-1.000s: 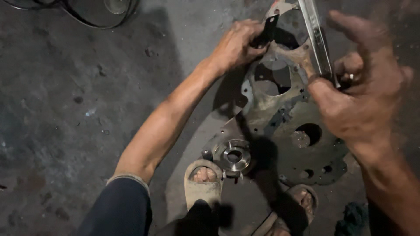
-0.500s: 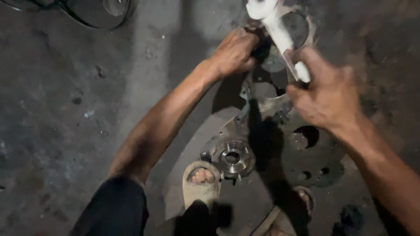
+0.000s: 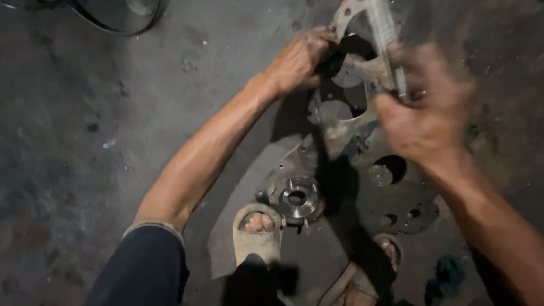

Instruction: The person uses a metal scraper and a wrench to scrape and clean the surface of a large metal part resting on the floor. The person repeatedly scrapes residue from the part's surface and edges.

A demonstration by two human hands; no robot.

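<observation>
- While the person squats over the work, a big rusty metal plate [image 3: 391, 192] with round holes lies flat on the dark concrete floor [image 3: 113, 141], reaching away from the feet toward the top of the view.
- The left hand [image 3: 297, 59] is curled shut around the plate's far end, fingers hooked over a dark edge beside the top hole, pinning it.
- The right hand [image 3: 422, 113] is blurred, but it's clenched around the lower end of a long shiny metal tool [image 3: 388, 45], a wrench or bar by the look of it.
- Here's the key line: the tool's long axis runs up and away from the right hand, tilting slightly left, its far end over the plate's top end, just beside the left hand's fingers. Whether the tip touches the plate, I can't tell.
- Nearer the body, a bright round hub [image 3: 296, 198] with studs sits at the plate's near-left edge, right by a sandalled foot [image 3: 258, 235].
- A second foot [image 3: 388, 252] rests at the plate's near end.
</observation>
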